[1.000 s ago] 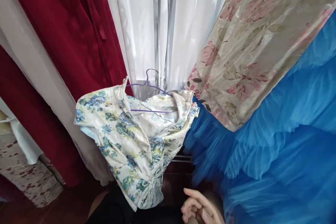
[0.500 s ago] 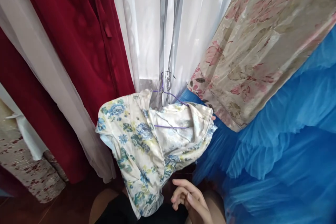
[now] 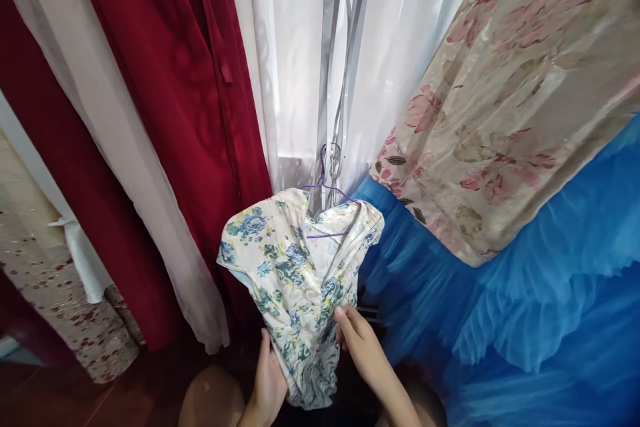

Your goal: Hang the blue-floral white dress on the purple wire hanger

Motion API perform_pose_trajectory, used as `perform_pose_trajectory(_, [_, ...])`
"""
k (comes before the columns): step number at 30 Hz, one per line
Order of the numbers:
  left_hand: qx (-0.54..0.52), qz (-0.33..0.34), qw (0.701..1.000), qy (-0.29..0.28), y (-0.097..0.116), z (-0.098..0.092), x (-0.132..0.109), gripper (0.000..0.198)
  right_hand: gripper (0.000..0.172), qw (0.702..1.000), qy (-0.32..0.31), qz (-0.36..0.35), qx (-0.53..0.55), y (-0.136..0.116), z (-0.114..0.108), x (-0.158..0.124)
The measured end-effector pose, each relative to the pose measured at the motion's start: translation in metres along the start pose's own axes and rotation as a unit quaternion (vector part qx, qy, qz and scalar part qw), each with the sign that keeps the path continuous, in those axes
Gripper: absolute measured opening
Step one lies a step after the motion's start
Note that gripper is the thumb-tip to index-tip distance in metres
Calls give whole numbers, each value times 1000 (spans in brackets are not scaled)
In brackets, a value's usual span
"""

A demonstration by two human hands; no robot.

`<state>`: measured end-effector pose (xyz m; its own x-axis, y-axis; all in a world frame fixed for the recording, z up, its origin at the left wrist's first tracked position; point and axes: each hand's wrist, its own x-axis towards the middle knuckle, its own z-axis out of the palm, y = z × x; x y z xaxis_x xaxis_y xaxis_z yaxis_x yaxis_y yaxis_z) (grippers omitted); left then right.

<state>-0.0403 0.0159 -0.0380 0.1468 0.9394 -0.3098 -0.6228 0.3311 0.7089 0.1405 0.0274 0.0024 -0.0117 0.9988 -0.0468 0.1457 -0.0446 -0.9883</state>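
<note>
A short-sleeved white blouse (image 3: 287,260) with blue flowers and green leaves hangs on a purple wire hanger (image 3: 323,177), its neckline facing me. At its lower left side is my left hand (image 3: 270,377), thumb up along the edge and the other fingers mostly hidden behind the cloth. My right hand (image 3: 356,337) pinches the blouse's right front edge around waist height, fingertips pressed together. Below the hands the gathered hem bunches up. The hanger's hook meets a metal ring and chain-like piece (image 3: 334,160) in front of the white cloth.
Long red cloth (image 3: 165,113) and pale drapes hang to the left. White fabric (image 3: 295,67) with grey strips hangs behind. On the right are a beige floral garment (image 3: 500,120) and a blue tulle skirt (image 3: 530,307). My knees flank the blouse above a dark red floor (image 3: 120,400).
The blouse has straightened and faces me more squarely. A hand that was free below it is now replaced by both hands on its lower sides. The view has shifted slightly left.
</note>
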Motion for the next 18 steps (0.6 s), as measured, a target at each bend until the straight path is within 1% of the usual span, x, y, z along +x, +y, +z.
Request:
perform_pose_trajectory(2, [22, 19, 999, 20, -6, -2, -6, 78, 45, 997, 31, -10, -64, -2, 18, 18])
perform_pose_trajectory(4, [71, 31, 996, 53, -12, 0, -7, 77, 46, 993, 58, -23, -100, -4, 32, 33])
perform_pose_trajectory(6, [104, 27, 990, 86, -16, 0, -4, 72, 49, 991, 70, -40, -110, -4, 39, 41])
perform_pose_trajectory(9, [115, 26, 985, 124, -16, -6, 3, 62, 52, 993, 62, -63, -80, -1, 34, 39])
perform_pose_trajectory(14, [176, 72, 964, 187, -7, -28, 12, 38, 55, 997, 34, -67, -33, 2, 16, 20])
perform_pose_trajectory(16, [199, 103, 956, 191, -2, -32, 14, 31, 55, 997, 37, -63, -13, 3, 12, 16])
perform_pose_trajectory(18, [211, 138, 952, 177, 1, -32, 16, 29, 55, 997, 46, -53, 16, 4, 11, 15])
